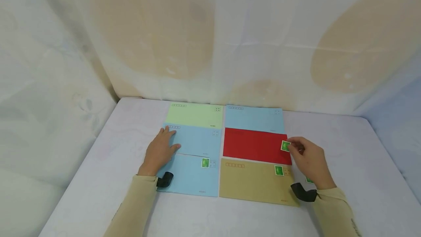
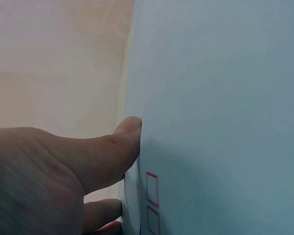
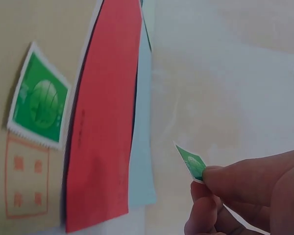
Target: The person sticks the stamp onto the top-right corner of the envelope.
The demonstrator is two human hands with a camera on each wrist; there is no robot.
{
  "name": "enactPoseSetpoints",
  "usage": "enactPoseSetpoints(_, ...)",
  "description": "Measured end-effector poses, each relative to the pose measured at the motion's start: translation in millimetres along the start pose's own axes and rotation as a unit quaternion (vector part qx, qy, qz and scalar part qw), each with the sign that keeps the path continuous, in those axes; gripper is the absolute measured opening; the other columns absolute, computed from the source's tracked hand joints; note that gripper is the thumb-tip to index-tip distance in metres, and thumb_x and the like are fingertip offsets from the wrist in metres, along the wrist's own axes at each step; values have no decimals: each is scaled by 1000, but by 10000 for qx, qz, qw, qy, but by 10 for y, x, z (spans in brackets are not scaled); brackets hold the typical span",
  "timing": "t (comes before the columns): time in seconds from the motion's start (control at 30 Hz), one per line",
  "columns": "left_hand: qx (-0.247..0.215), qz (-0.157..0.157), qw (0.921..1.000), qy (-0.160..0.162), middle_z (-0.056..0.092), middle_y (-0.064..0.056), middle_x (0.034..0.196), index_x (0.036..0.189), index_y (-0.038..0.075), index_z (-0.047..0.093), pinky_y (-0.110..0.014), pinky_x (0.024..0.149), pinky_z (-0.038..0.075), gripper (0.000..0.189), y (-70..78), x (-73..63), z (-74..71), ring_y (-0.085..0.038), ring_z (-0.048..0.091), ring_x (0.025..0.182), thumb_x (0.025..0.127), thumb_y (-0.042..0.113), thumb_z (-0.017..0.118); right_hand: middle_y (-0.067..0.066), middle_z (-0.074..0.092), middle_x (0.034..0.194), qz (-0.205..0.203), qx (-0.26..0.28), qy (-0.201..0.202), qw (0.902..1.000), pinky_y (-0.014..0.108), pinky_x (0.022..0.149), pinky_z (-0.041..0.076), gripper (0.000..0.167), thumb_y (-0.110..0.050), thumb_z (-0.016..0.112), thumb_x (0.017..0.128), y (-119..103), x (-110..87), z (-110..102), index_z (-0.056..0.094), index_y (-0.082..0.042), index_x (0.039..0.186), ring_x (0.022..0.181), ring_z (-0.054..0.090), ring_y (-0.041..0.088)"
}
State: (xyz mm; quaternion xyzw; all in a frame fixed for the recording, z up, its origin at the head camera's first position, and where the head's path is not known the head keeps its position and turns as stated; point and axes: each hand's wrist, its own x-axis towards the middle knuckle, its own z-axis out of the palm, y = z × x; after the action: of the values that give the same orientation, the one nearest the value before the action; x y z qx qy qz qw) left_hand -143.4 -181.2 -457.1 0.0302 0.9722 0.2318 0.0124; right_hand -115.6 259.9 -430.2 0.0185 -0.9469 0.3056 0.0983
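Note:
My right hand (image 1: 308, 160) pinches a small green postage stamp (image 1: 285, 146) between thumb and fingertips, over the right end of the red envelope (image 1: 253, 143). In the right wrist view the held stamp (image 3: 191, 161) is tilted. With fingers spread, my left hand (image 1: 158, 153) rests at the left end of the middle blue envelope (image 1: 197, 140); its thumb (image 2: 112, 152) lies along that envelope's edge in the left wrist view. Green stamps also lie on the lower blue envelope (image 1: 187, 178), beside its printed stamp box, and on the brown envelope (image 1: 253, 182).
At the back lie a light green envelope (image 1: 194, 115) and another blue envelope (image 1: 253, 118). One more green stamp (image 1: 309, 180) shows partly behind the right wrist. White cloth covers the table (image 1: 108, 149), and patterned curtains (image 1: 230, 46) hang behind and at the sides.

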Motion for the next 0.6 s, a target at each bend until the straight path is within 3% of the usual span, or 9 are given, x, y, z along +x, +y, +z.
enactPoseSetpoints(0.27, -38, -26, 10000, -4, 32, -28, 156, 143, -4, 51, -57, 116, 28, 60, 6, 4, -4, -44, 24, 148, 93, 21, 73, 16, 68, 96, -237, 168, 162, 9994, 14, 68, 47, 22, -9, 66, 95, -99, 54, 79, 67, 2, 114, 85, 62, 28)
enactPoseSetpoints(0.6, -72, -64, 9999, -39, 32, -29, 156, 143, -4, 50, -57, 117, 28, 59, 10, -8, -18, -44, 23, 148, 94, 20, 73, 13, 69, 97, -380, 350, 69, 9986, 20, 73, 50, 20, -10, 64, 97, -253, 149, 145, 68, 0, 115, 87, 62, 26)
